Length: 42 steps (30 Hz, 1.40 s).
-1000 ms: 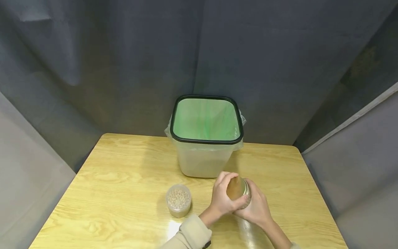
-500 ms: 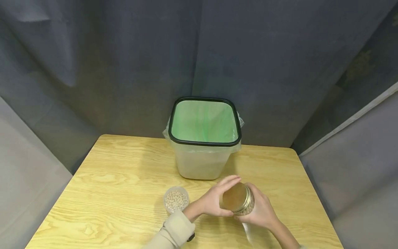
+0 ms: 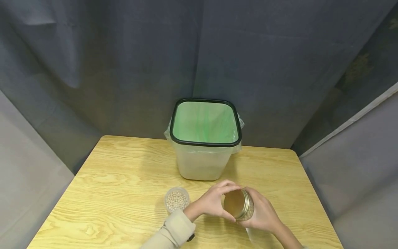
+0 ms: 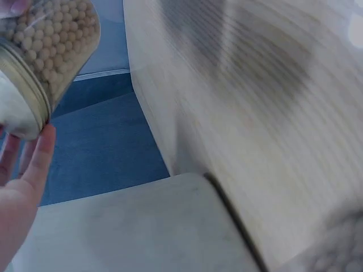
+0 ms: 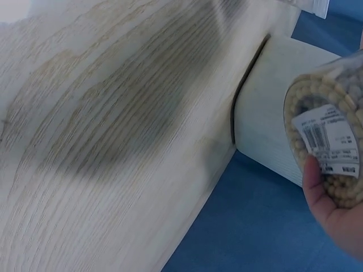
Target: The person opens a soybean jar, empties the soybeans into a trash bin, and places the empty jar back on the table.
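Observation:
Both hands hold a clear jar of round beige beans (image 3: 248,209) above the table, tilted so its gold-rimmed lid (image 3: 234,203) faces left. My left hand (image 3: 212,202) spans the lid, thumb on its near edge and fingers on its far edge. In the left wrist view, fingertips touch the rim of the lid (image 4: 22,96). My right hand (image 3: 264,211) grips the jar's body near its base. The right wrist view shows a white barcode label (image 5: 329,139) on the base, with a finger of the right hand (image 5: 340,218) touching it.
A clear tub of similar beans (image 3: 176,200) stands left of the jar, partly behind the left wrist. Behind the hands is a bin (image 3: 202,162) with a black rim and a green-tinted liner. The wooden table (image 3: 109,200) ends at grey curtains (image 3: 130,69).
Both hands and the jar have come slightly nearer the body. The left hand has shifted on the lid, its fingers and thumb now wider apart, and the lid faces more to the left.

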Motion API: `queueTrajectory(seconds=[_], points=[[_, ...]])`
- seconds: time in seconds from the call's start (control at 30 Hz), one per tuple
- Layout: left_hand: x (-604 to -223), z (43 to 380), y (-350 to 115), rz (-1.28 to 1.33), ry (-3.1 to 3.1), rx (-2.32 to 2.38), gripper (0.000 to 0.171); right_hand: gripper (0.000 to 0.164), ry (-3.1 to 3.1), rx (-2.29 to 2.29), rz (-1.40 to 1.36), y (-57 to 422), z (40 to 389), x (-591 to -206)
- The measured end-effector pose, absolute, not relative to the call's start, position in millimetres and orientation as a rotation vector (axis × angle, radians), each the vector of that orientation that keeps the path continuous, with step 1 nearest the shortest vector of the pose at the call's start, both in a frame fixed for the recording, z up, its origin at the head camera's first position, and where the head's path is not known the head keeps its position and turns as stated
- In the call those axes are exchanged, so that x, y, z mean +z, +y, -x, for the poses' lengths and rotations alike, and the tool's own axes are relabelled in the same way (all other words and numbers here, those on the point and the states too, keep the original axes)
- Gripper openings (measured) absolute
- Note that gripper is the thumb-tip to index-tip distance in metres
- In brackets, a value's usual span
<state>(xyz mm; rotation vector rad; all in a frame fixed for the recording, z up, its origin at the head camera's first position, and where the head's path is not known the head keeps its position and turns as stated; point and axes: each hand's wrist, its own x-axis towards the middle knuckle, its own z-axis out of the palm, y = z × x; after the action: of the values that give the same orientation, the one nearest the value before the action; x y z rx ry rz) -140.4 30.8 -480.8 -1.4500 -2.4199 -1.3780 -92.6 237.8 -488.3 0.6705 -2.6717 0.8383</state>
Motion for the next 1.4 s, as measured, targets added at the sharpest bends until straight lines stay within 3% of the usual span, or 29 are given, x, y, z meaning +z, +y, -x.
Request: queueTrajectory(seconds=[0.4,0.53,0.7,0.9,1.1,1.4], points=[[-473.7,125.1,45.5,0.639,-2.846,-1.425,0.068,0.090,-2.671,0.750,-0.550,230.3,92.7,-490.0],[-470.8,124.3,41.5,0.785,-2.849,-1.381,0.078,0.089,-2.658,0.776,-0.572,231.2,93.1,-490.4],[-471.7,130.9,30.5,1.344,-2.640,-1.323,0.099,0.095,-2.640,0.822,-0.632,233.0,93.6,-490.8],[-472.8,136.3,25.8,1.591,-2.479,-1.279,0.095,0.099,-2.631,0.858,-0.658,234.1,91.0,-491.8],[-474.8,132.5,27.9,1.473,-2.457,-1.401,0.095,0.097,-2.636,0.841,-0.641,234.6,87.8,-492.8],[-476.2,120.1,42.4,0.761,-2.769,-1.415,0.072,0.091,-2.637,0.797,-0.516,227.8,84.9,-491.5]])
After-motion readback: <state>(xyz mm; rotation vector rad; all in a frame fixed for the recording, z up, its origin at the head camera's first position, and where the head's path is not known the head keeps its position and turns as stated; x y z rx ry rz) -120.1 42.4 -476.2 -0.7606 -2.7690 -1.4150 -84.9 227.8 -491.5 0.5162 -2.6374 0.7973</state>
